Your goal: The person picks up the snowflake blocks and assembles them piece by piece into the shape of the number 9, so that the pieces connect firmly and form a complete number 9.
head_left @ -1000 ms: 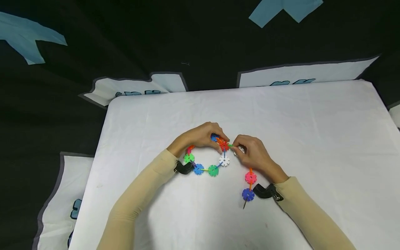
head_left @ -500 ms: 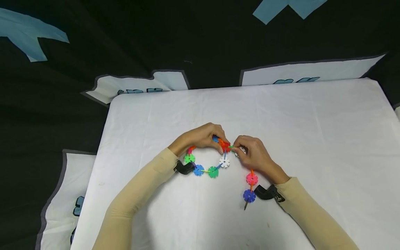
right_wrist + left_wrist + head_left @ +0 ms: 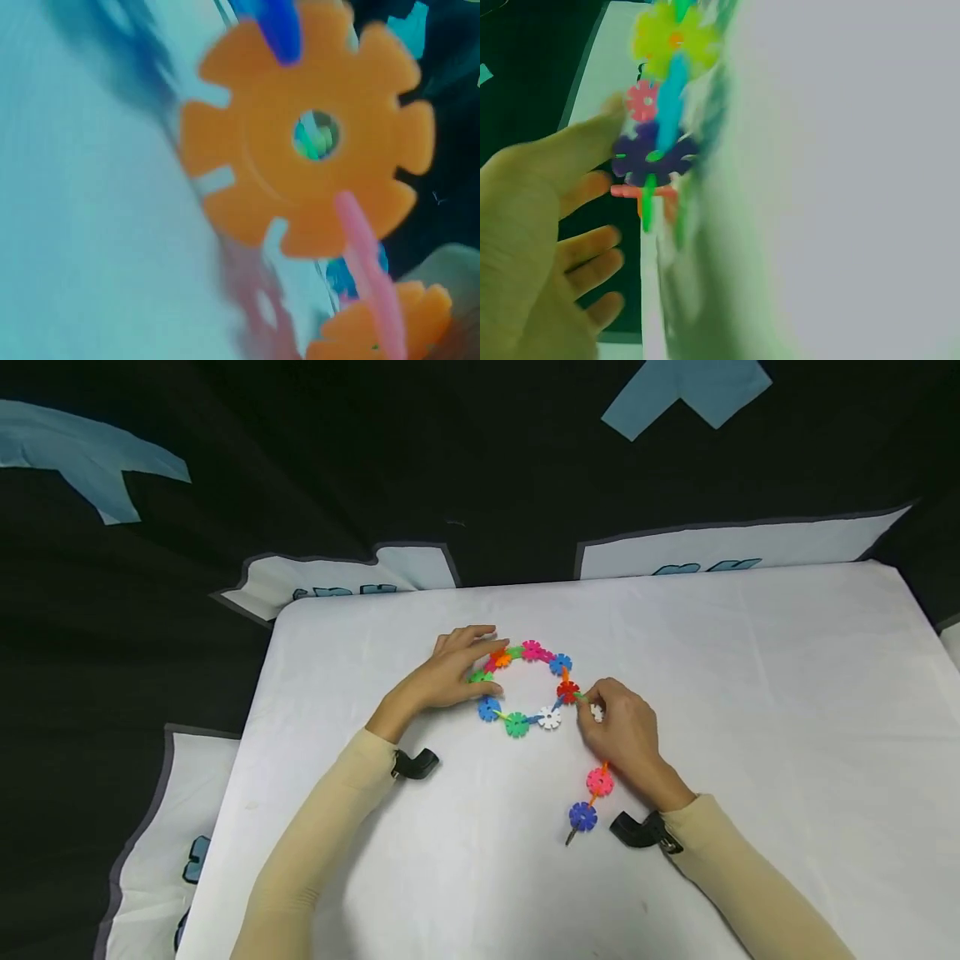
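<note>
A ring of coloured notched snowflake discs joined by short sticks lies mid-table; its red disc (image 3: 567, 692) is at the right. Beside the ring's left side my left hand (image 3: 450, 672) is spread, thumb near the blue disc (image 3: 489, 708). The left wrist view shows its loose fingers, but I cannot tell whether they touch the discs. My right hand (image 3: 624, 727) pinches the green stick (image 3: 581, 696) at the red disc. A white disc (image 3: 597, 712) is partly hidden behind its fingers. From under this hand trail a pink disc (image 3: 600, 782) and a purple-blue disc (image 3: 582, 817).
White cloth covers the table (image 3: 712, 693). A dark curtain (image 3: 510, 468) with pale blue and white patches hangs behind and at the left. Black camera mounts (image 3: 417, 763) sit at both wrists.
My left hand has left the red disc and moved left, its fingers spreading. The ring has shifted up and right, showing more discs. My right hand keeps its pinch and has moved slightly.
</note>
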A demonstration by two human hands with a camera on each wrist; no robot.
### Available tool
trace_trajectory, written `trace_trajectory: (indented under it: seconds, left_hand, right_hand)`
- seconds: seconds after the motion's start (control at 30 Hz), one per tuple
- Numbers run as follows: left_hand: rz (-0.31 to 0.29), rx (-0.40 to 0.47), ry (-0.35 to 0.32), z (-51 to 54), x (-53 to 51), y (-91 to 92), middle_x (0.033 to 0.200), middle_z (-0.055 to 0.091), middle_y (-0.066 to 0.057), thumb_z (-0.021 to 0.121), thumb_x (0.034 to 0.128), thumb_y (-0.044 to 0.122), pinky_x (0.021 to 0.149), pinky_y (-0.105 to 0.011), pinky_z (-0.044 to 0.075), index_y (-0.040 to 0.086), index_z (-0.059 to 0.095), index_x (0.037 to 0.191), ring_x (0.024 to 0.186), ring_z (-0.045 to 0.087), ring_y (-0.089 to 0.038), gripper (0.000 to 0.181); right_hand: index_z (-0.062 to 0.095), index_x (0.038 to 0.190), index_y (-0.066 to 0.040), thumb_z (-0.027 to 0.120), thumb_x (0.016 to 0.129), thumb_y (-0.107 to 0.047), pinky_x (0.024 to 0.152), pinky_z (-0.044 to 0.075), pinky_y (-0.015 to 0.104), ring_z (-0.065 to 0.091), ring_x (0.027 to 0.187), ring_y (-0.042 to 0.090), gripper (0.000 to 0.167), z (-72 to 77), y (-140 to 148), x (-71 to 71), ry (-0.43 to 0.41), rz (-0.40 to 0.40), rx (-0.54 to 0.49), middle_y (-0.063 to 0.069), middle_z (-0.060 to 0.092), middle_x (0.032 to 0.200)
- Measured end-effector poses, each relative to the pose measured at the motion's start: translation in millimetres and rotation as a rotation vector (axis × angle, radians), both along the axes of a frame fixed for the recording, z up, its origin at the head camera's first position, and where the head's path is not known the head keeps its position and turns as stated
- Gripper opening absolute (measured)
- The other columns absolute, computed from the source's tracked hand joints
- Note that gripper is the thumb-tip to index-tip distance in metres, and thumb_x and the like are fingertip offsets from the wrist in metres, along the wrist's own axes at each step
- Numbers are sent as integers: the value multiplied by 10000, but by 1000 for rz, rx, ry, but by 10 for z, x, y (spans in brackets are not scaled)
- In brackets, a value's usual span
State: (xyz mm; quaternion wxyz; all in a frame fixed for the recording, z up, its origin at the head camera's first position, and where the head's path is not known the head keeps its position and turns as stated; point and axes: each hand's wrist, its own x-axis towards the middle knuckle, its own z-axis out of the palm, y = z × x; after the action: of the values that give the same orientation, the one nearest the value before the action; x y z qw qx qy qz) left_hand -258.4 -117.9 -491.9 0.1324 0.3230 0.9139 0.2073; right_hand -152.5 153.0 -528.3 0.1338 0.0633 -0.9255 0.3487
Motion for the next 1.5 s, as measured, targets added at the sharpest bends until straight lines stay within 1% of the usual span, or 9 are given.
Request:
trace_trajectory:
  seconds: [0.23,0.5,0.67,0.87,1.0,1.13,1.27,1.4,1.5]
  left_hand:
    - [-19,63,115,-90,89,-15,1174,514,-38,725,851,486,860,-359,319,259,634,1315,968,469,-177,524]
    - [-39,96,105,-66,142,76,931,586,32,721,884,393,803,-298,390,175,676,1039,856,500,-105,271]
    - [-186,130,12,40,430,263,775,562,38,744,858,413,706,-259,410,189,638,815,720,473,-75,251]
    - [-382,74,-88,27,801,417,805,583,34,770,732,618,728,-206,375,193,643,858,751,456,-34,461]
    - [-360,29,-91,-21,893,343,829,572,66,816,664,623,769,-219,354,216,633,910,798,468,-31,510]
    - [-340,45,-119,-26,915,205,843,576,69,836,714,507,810,-251,369,213,647,946,812,506,-55,420]
    - [-330,67,-124,-32,963,101,854,572,78,816,740,507,831,-268,350,215,645,986,815,509,-57,419]
    - [-316,37,-105,-46,1073,40,910,551,96,837,691,549,856,-283,318,220,610,1037,867,487,-39,528]
    - [-305,37,-118,-49,1122,-5,915,548,94,839,745,410,873,-296,308,229,615,1029,883,488,-46,404]
  right_hand:
    - [605,1049,-89,598,901,-107,496,326,293,442,556,159,150,9,8,28,-43,-50,-37,41,569,729]
    - [603,1278,-136,543,918,23,717,508,304,540,852,155,398,168,278,117,-248,360,-37,62,608,1098]
    - [627,1274,-144,656,871,1,702,526,239,528,867,123,429,146,406,175,-239,475,36,32,575,1132]
    - [621,1287,-143,746,850,-118,594,442,208,484,734,99,455,119,319,185,-191,442,62,5,572,993]
    - [612,1297,-156,769,841,-165,579,441,200,486,713,89,482,120,291,193,-168,391,101,7,580,1004]
    - [596,1323,-153,754,853,-160,609,471,269,544,774,149,496,130,341,95,-106,331,77,67,566,1123]
    - [564,1372,-166,688,903,-137,834,537,471,570,1073,308,486,128,392,-135,-80,243,41,168,457,1380]
    - [569,1373,-144,648,939,-209,1039,406,594,435,1304,392,446,96,382,-336,-151,214,75,196,369,1502]
    - [607,1324,-114,645,941,-235,1082,343,604,393,1356,396,403,69,381,-393,-171,225,100,187,391,1505]
